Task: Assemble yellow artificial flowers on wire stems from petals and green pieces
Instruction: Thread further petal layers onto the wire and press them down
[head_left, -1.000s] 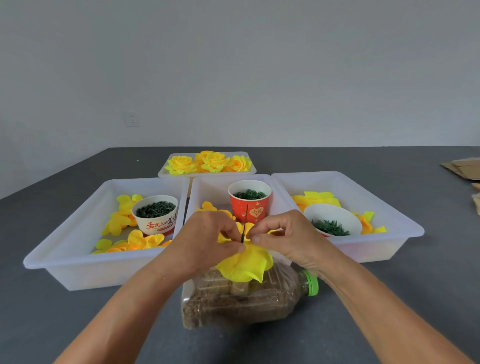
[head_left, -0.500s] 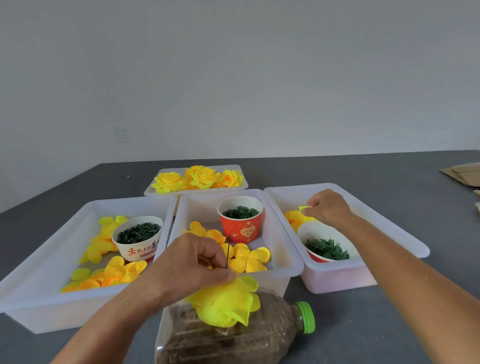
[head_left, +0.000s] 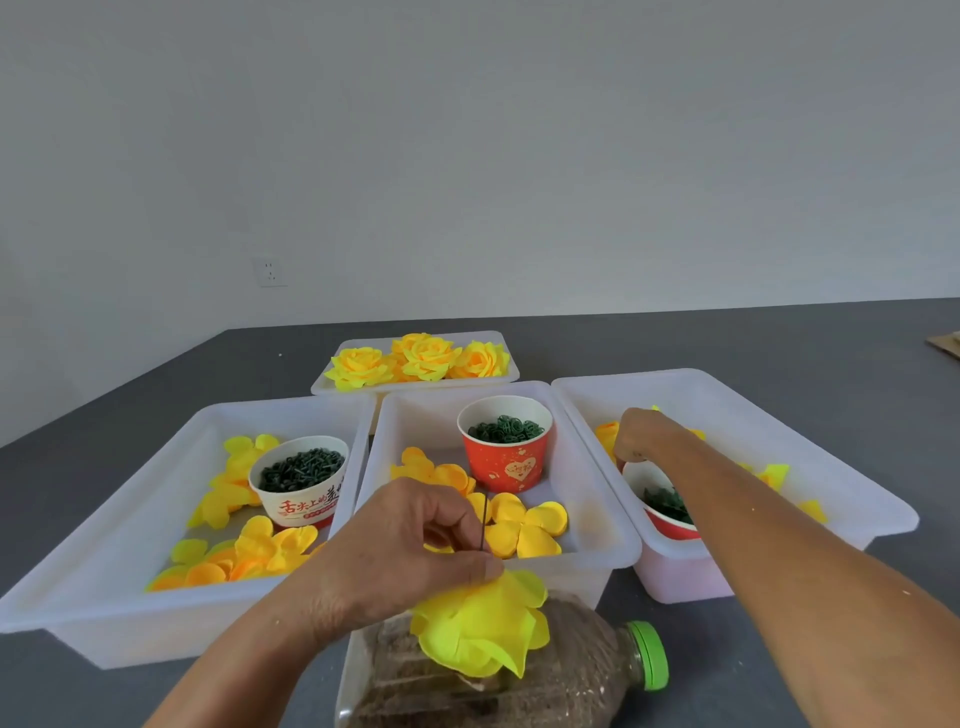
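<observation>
Two hands were busy: the left hand pinched the wire stem with the half-built yellow flower hanging at six o'clock over the bottle. The right hand dipped, fingers curled, into the right tray at three o'clock; what it pinched, I could not tell. Judging by that, another petal was due, to be threaded onto the wire.
</observation>
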